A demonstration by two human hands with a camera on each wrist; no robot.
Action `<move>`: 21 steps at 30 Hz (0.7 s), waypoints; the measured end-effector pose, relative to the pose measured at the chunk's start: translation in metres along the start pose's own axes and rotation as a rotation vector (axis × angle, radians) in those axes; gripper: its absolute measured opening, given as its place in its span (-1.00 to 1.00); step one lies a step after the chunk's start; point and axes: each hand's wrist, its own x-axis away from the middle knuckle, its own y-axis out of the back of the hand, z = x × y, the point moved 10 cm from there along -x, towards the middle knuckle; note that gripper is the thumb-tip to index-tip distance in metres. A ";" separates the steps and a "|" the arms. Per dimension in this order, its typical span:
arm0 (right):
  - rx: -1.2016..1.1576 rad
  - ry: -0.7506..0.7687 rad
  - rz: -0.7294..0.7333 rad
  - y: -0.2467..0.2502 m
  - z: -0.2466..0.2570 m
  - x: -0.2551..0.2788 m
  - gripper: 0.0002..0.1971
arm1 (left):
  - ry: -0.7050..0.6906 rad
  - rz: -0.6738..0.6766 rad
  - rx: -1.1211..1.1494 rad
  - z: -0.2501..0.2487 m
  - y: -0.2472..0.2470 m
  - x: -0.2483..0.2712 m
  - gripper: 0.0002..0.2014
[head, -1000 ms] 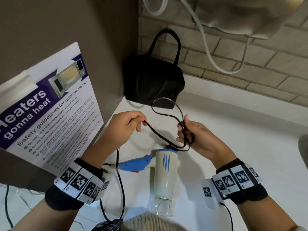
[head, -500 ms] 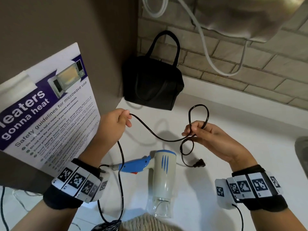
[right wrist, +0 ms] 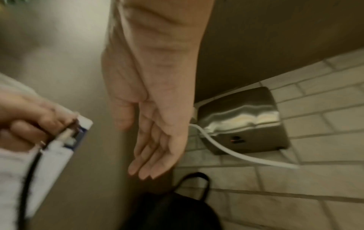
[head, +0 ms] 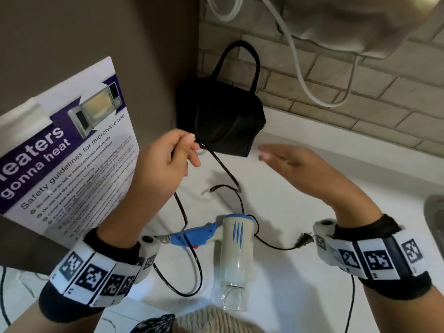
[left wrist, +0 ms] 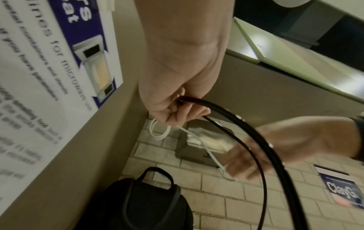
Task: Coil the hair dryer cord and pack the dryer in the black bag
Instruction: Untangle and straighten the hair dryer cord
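Observation:
A white and blue hair dryer (head: pixel 236 253) lies on the white counter (head: pixel 312 296), its blue handle (head: pixel 194 236) pointing left. Its black cord (head: pixel 225 171) runs up to my left hand (head: pixel 177 152), which pinches it between thumb and fingers (left wrist: pixel 177 112). The rest of the cord trails over the counter, and its plug (head: pixel 303 242) lies right of the dryer. My right hand (head: pixel 286 159) hovers with fingers straight and holds nothing (right wrist: pixel 155 149). The black bag (head: pixel 223 121) with loop handles stands in the corner behind both hands (left wrist: pixel 138 202).
A microwave safety poster (head: pixel 64 155) hangs on the brown panel at left. A steel hand dryer (right wrist: pixel 242 119) with a white hose (head: pixel 298 66) is mounted on the brick wall above. A sink edge (head: pixel 434 224) shows at far right.
My right hand let go of the cord loops; they fell loose and the plug dropped onto the counter. That hand rose with fingers spread. My left hand lifted slightly toward the bag.

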 end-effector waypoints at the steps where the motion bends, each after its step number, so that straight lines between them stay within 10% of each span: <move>1: -0.140 0.069 -0.013 0.000 0.022 0.000 -0.61 | -0.015 0.007 -0.003 -0.007 -0.004 0.002 -0.75; 8: -0.193 0.376 0.052 -0.038 0.106 -0.012 -0.71 | -0.174 -0.009 -0.106 -0.047 -0.006 0.010 -0.75; 21: -0.259 0.026 -0.024 -0.072 -0.020 -0.052 -0.70 | -0.212 -0.051 -0.019 -0.083 0.024 0.025 -0.69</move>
